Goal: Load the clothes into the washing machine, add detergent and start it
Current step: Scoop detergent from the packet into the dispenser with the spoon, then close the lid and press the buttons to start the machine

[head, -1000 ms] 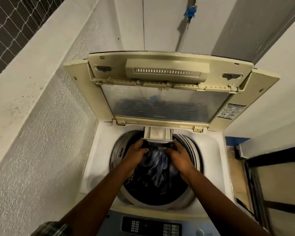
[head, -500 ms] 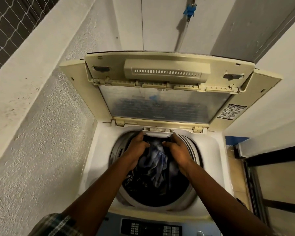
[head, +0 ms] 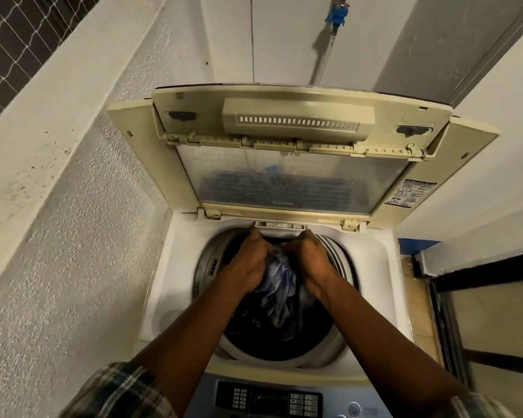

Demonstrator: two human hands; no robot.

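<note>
Since the earlier frames the detergent drawer (head: 280, 229) has gone from pulled out over the drum to nearly flush with the back rim; both hands have travelled with it toward the upper centre of the frame. Washing machine (head: 175, 267): top-loader, fills the middle and bottom of the frame, lid (head: 296, 164) propped upright at frame centre, control panel (head: 269, 401) at the bottom edge. Clothes (head: 277, 285) lie inside the drum (head: 335, 336), a pale blue garment on top of darker items, below and between the wrists. Left hand (head: 248, 260) and right hand (head: 310, 259) sit side by side, fingertips against the drawer's front lip; grip reads as fingers curled together and pressing, not clamped around anything, though the fingertips are partly hidden. Handling judgement: drawer is light, rigid plastic, best pushed evenly at both corners so it does not jam; clothes are soft and limp, take by a bunched handful. Judged stage: loading done, detergent step closing, start pending. Room: narrow alcove, textured white wall at left, netting (head: 15, 34) upper left, blue tap (head: 337, 15) at top centre.
</note>
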